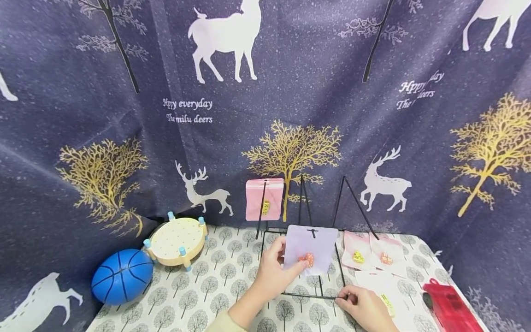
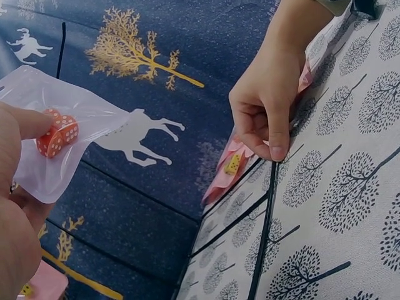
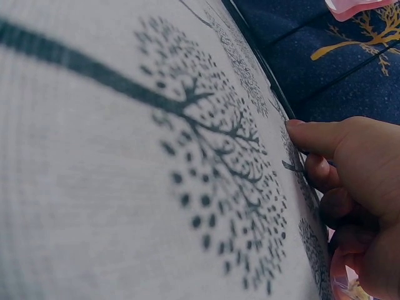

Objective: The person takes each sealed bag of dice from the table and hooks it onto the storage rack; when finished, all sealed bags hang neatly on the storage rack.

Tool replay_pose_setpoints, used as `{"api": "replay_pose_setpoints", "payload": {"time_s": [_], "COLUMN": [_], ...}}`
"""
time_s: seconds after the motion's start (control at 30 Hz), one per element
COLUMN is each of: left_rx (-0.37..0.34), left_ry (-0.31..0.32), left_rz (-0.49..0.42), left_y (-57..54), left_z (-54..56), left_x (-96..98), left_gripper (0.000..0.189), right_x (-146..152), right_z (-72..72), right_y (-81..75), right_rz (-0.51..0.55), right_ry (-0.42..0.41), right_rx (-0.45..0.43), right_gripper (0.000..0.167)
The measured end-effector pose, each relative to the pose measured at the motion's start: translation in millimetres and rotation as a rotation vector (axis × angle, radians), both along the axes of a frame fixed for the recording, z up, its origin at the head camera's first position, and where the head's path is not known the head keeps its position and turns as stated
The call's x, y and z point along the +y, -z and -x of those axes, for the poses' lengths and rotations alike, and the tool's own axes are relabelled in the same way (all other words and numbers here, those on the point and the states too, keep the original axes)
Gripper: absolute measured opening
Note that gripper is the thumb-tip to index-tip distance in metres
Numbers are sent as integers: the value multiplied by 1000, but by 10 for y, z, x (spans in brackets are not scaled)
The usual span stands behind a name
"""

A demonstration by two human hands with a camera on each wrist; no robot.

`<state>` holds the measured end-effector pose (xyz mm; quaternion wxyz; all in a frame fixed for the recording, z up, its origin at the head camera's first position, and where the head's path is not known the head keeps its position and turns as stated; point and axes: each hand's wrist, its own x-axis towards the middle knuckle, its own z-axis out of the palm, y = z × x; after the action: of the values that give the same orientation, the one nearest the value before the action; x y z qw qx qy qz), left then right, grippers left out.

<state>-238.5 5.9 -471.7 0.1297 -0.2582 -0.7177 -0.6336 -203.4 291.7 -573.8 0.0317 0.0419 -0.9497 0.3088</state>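
Note:
My left hand [image 1: 274, 272] pinches a lilac see-through zip bag [image 1: 298, 242] between thumb and fingers, holding it upright over the black wire display rack [image 1: 309, 296]. Inside the bag, red dice with white dots [image 2: 59, 132] lie beside the thumb. The thumb and fingers of my right hand [image 1: 362, 302] grip the front right corner of the rack's base, as the left wrist view also shows. From the rack's left prong hangs a pink bag [image 1: 254, 203] holding yellow dice [image 1: 266, 207]. Two other bent prongs rise on the right.
Pink bags [image 1: 352, 242] with yellow or orange dice lie right of the rack, and a whitish bag lies partly under my right hand. A red bag [image 1: 450, 306] sits far right. At left are a blue ball [image 1: 122, 276] and a small pegged round stool [image 1: 178, 240].

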Motion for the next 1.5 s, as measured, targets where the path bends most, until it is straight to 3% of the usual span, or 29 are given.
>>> {"api": "replay_pose_setpoints", "payload": {"time_s": [0.27, 0.47, 0.73, 1.0, 1.27, 1.5], "left_rx": [-47, -77, -95, -93, -154, -162], "left_ry": [-13, -20, -27, -88, -108, -172], "left_rz": [-58, -77, -129, -126, -136, -146], "left_y": [85, 15, -14, -63, -100, -149], "left_z": [120, 326, 536, 739, 884, 971], "left_x": [65, 110, 161, 233, 297, 342], "left_gripper": [41, 40, 37, 36, 38, 37], "right_x": [10, -7, -15, -1, -11, -16], "right_z": [-81, -21, -15, -10, -11, -2], "right_y": [19, -34, -39, -31, -31, -37], "right_rz": [-7, -13, -7, 4, 16, 15], "right_ry": [-6, -10, 2, -14, -26, -23], "right_rx": [-18, 41, 33, 47, 33, 47], "right_gripper": [16, 17, 17, 17, 16, 17]}}
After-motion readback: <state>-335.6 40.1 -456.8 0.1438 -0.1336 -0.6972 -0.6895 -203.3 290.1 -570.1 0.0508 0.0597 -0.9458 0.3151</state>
